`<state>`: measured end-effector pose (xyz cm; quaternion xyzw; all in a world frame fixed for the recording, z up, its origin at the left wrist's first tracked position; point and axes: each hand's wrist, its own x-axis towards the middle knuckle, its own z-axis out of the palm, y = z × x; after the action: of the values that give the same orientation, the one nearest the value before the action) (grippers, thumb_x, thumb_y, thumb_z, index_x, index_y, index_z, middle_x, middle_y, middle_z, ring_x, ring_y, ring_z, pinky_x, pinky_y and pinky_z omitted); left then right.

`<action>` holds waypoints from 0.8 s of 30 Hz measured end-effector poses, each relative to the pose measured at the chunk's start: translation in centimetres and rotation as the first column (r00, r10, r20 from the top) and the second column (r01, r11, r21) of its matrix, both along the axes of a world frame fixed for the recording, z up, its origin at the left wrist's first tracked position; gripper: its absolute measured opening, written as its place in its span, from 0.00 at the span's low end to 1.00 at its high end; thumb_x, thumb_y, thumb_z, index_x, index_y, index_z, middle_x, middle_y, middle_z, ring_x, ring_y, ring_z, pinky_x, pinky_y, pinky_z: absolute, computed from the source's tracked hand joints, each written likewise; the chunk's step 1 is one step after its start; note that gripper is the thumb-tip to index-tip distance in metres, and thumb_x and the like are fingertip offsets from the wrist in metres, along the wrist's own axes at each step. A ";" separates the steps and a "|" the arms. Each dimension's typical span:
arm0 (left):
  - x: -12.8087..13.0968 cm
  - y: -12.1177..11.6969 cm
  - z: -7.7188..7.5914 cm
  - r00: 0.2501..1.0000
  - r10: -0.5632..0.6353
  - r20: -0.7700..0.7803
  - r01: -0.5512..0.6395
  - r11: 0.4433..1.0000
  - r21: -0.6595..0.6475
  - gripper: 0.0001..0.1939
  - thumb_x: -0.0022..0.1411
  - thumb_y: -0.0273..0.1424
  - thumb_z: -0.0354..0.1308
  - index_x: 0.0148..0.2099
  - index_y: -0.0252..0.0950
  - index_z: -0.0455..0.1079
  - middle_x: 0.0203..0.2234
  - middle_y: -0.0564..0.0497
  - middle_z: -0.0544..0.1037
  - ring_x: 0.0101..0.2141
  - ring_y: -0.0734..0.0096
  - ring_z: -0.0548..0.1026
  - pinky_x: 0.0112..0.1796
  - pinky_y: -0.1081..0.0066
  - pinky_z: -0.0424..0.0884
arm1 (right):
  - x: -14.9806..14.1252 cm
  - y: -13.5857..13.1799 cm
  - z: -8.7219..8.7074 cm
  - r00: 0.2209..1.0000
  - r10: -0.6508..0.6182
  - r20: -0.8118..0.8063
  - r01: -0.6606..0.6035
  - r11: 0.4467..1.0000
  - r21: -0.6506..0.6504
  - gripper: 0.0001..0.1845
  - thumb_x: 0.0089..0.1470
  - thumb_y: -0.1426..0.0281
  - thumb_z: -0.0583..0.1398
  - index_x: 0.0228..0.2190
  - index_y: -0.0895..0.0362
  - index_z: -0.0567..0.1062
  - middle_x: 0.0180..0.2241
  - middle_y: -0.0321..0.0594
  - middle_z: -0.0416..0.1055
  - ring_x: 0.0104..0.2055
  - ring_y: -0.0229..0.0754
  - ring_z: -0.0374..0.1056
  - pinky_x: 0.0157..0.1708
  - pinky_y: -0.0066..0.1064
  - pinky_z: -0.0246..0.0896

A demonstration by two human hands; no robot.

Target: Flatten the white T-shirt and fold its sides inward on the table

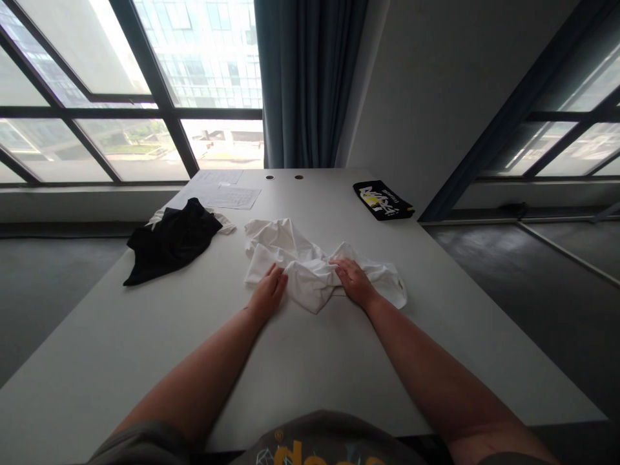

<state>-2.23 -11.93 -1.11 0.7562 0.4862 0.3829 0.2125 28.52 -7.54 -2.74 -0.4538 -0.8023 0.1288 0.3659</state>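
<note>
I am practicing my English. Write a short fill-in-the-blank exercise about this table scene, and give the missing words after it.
The left hand and the right hand rest on a crumpled cloth whose colour is ____.
The black garment lies to the ____ of that cloth on the table.
The black pouch lies near the far ____ corner of the table.

Missing words: white; left; right.
</note>
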 end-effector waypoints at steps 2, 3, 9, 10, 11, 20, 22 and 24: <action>-0.1 -0.2 0.2 0.999 0.040 0.017 -0.039 0.999 -0.018 0.17 0.75 0.43 0.42 0.45 0.41 0.69 0.35 0.46 0.80 0.43 0.58 0.78 0.50 0.59 0.72 | -0.1 -0.1 0.2 1.000 -0.003 -0.005 0.003 1.000 0.007 0.23 0.72 0.59 0.48 0.50 0.53 0.79 0.49 0.48 0.78 0.55 0.51 0.71 0.60 0.49 0.63; -0.1 -0.4 0.2 0.999 0.049 0.012 -0.048 0.998 -0.034 0.17 0.75 0.43 0.42 0.46 0.41 0.68 0.34 0.46 0.80 0.40 0.59 0.78 0.46 0.61 0.73 | -0.1 -0.1 0.3 1.000 -0.007 -0.007 0.007 1.000 0.009 0.23 0.72 0.60 0.48 0.50 0.53 0.80 0.49 0.47 0.78 0.54 0.51 0.71 0.59 0.49 0.64; 0.1 -0.7 0.3 0.998 -0.012 -0.063 0.009 0.999 -0.040 0.17 0.75 0.45 0.43 0.45 0.41 0.68 0.31 0.48 0.79 0.34 0.62 0.77 0.37 0.66 0.69 | -0.2 0.1 0.1 0.997 -0.065 0.031 0.065 0.998 -0.017 0.20 0.67 0.63 0.52 0.49 0.54 0.80 0.47 0.47 0.80 0.51 0.51 0.72 0.56 0.47 0.65; 0.2 -0.7 0.3 0.997 -0.022 -0.076 0.018 0.999 -0.044 0.17 0.75 0.44 0.43 0.44 0.41 0.68 0.30 0.48 0.79 0.33 0.62 0.77 0.36 0.66 0.69 | -0.1 0.2 0.0 0.997 -0.072 0.042 0.073 0.997 -0.023 0.20 0.66 0.64 0.53 0.50 0.55 0.80 0.48 0.48 0.80 0.51 0.51 0.73 0.57 0.46 0.65; 0.2 -0.6 0.3 0.996 -0.028 -0.088 0.024 0.998 -0.050 0.17 0.75 0.44 0.43 0.44 0.41 0.68 0.30 0.48 0.79 0.32 0.62 0.77 0.36 0.67 0.69 | -0.1 0.3 0.0 0.996 -0.076 0.056 0.078 0.996 -0.031 0.20 0.66 0.64 0.53 0.51 0.55 0.79 0.49 0.48 0.79 0.51 0.51 0.73 0.57 0.46 0.65; 0.4 -0.5 0.3 0.953 -0.129 -0.273 0.115 0.991 -0.064 0.16 0.73 0.42 0.48 0.49 0.44 0.74 0.34 0.47 0.83 0.36 0.61 0.80 0.39 0.67 0.70 | -0.1 1.1 0.4 0.953 -0.112 0.282 0.178 0.958 -0.223 0.15 0.65 0.64 0.56 0.46 0.51 0.80 0.39 0.44 0.82 0.39 0.50 0.76 0.40 0.35 0.65; 0.4 -0.4 0.2 0.949 -0.123 -0.291 0.109 0.992 -0.064 0.17 0.74 0.43 0.47 0.50 0.44 0.74 0.34 0.47 0.83 0.36 0.61 0.80 0.39 0.67 0.70 | -0.4 0.8 0.6 0.936 -0.156 0.315 0.231 0.949 -0.215 0.12 0.65 0.65 0.55 0.41 0.52 0.79 0.34 0.44 0.81 0.35 0.49 0.74 0.36 0.33 0.62; 0.4 -0.4 0.0 0.950 -0.116 -0.291 0.102 0.993 -0.063 0.17 0.74 0.43 0.47 0.51 0.44 0.74 0.35 0.47 0.83 0.36 0.61 0.80 0.38 0.67 0.70 | -0.6 0.4 0.8 0.930 -0.187 0.317 0.257 0.947 -0.194 0.12 0.65 0.65 0.55 0.37 0.52 0.78 0.31 0.42 0.79 0.33 0.47 0.72 0.33 0.32 0.58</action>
<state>-1.84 -12.33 -1.08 0.8252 0.4788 0.2423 0.1760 27.89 -7.15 -1.97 -0.5959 -0.7701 0.1103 0.1991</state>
